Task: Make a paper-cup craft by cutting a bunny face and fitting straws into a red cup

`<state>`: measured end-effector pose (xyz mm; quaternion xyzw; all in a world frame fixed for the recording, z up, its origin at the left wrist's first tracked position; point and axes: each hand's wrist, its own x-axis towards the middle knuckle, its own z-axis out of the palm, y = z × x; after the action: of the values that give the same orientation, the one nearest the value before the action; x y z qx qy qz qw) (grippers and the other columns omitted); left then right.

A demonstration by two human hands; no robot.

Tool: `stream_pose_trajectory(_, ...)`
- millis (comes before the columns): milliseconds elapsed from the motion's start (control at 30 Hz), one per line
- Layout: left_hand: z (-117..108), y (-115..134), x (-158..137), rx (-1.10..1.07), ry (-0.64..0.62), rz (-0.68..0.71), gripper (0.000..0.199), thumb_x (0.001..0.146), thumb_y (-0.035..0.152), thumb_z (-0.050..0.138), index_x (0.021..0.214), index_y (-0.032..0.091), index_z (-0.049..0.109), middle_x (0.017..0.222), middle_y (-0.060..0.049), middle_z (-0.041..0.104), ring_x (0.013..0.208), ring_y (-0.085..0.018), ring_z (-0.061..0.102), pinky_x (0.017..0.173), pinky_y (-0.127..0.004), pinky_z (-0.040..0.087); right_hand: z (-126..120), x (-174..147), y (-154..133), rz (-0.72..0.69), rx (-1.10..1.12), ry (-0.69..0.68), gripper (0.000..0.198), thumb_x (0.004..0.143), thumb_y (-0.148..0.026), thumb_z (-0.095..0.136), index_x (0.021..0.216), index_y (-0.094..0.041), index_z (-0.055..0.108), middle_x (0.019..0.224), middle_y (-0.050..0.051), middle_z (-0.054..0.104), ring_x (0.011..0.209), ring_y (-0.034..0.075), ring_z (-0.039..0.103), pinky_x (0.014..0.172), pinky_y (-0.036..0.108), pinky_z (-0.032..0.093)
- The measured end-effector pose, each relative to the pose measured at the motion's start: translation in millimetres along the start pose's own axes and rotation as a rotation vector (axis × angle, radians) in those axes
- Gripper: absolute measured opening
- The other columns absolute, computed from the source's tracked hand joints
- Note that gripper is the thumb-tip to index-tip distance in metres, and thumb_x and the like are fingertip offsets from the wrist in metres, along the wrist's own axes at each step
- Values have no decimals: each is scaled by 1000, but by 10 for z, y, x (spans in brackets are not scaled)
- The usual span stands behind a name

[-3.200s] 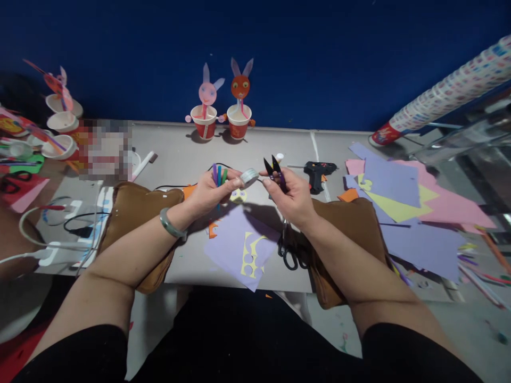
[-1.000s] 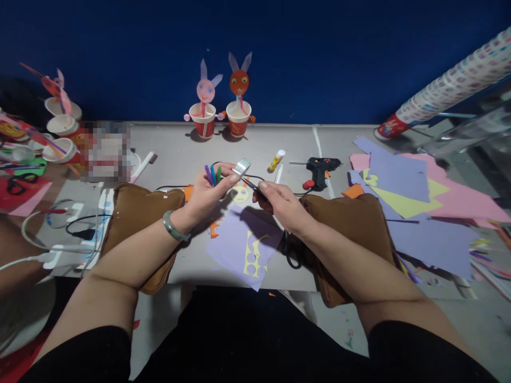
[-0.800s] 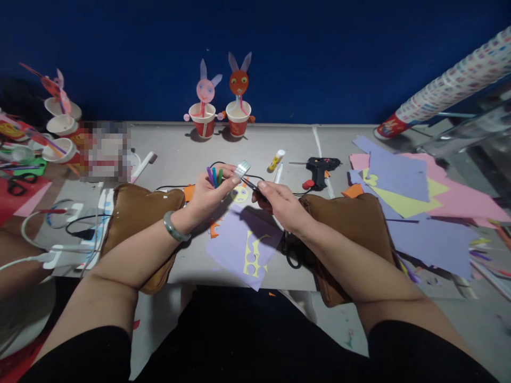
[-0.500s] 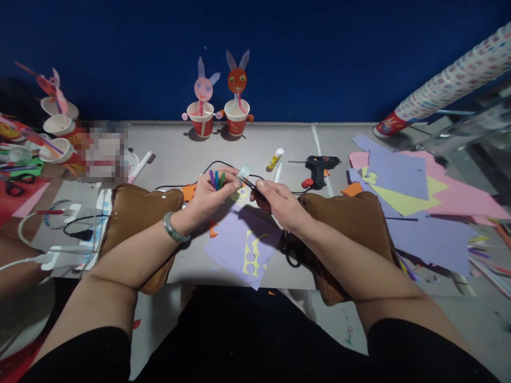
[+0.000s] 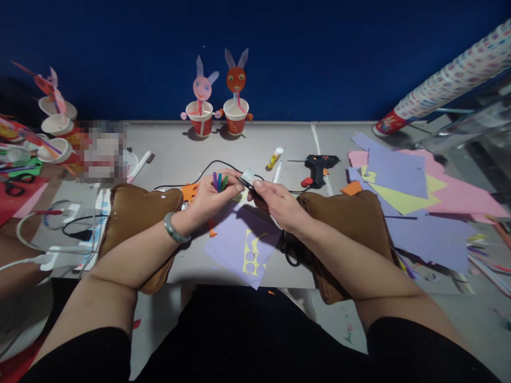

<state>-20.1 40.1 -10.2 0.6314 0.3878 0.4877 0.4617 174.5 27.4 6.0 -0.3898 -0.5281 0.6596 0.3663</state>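
- Three colored sticks (image 5: 220,182)
- Two rabbit-faced cup figures (image 5: 202,89), center
- Three paper cups (image 5: 57,125), left
- Two brown cushions (image 5: 146,210)
- One black glue gun (image 5: 318,171)
- One yellow glue stick (image 5: 274,158)
- One long cup stack (image 5: 451,82), right

A deep blue wall (image 5: 303,58) rises behind a pale grey table (image 5: 167,146) above a light floor (image 5: 337,314).

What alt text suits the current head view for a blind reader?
A person's left grip holds purple, blue and green sticks, the right grip dark snips, with a pale striped piece between them, near lavender paper. Two rabbit-topped cups stand by a blue wall.
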Motion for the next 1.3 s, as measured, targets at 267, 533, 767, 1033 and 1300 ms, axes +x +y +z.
stream_pose_trajectory(267, 6, -6, -3, 13, -5, 10, 20, 90, 32, 73, 72, 24, 73, 89, -6, 73, 104, -22, 68, 97, -40, 54, 12, 14, 8, 35, 40, 8, 60, 86, -79, 63, 77, -20, 60, 56, -9, 31, 50, 8, 23, 46, 26, 15)
stream_pose_trajectory(533, 11, -21, 5, 13, 19, 30, 17, 88, 32, 74, 73, 26, 75, 87, -5, 74, 105, -23, 69, 98, -42, 55, 42, 16, -21, 64, 67, 32, 61, 78, -80, 70, 75, -21, 58, 58, -7, 38, 51, 7, 27, 46, 25, 18)
stream_pose_trajectory(767, 10, 1, -3, 32, 7, 25, 17, 89, 28, 73, 72, 25, 77, 87, -6, 73, 105, -21, 69, 97, -39, 55, 13, 34, 28, 80, 52, 47, 60, 78, -79, 71, 73, -20, 59, 56, -7, 34, 52, 9, 27, 48, 25, 18)
stream_pose_trajectory(1033, 4, -30, 26, -36, 87, 4, 16, 85, 36, 78, 74, 25, 75, 89, -6, 75, 101, -22, 70, 87, -38, 57, -40, 29, -1, 21, 33, 35, 61, 84, -80, 62, 74, -21, 57, 56, -8, 36, 49, 8, 25, 46, 25, 17)
stream_pose_trajectory(1300, -25, -88, 82, -135, 192, -21, 21, 81, 40, 80, 69, 25, 73, 87, -5, 73, 101, -20, 68, 77, -32, 56, -489, 22, -296, -20, -1010, -514, 39, 85, -49, 77, 64, -20, 63, 54, -4, 49, 51, 9, 35, 53, 27, 22)
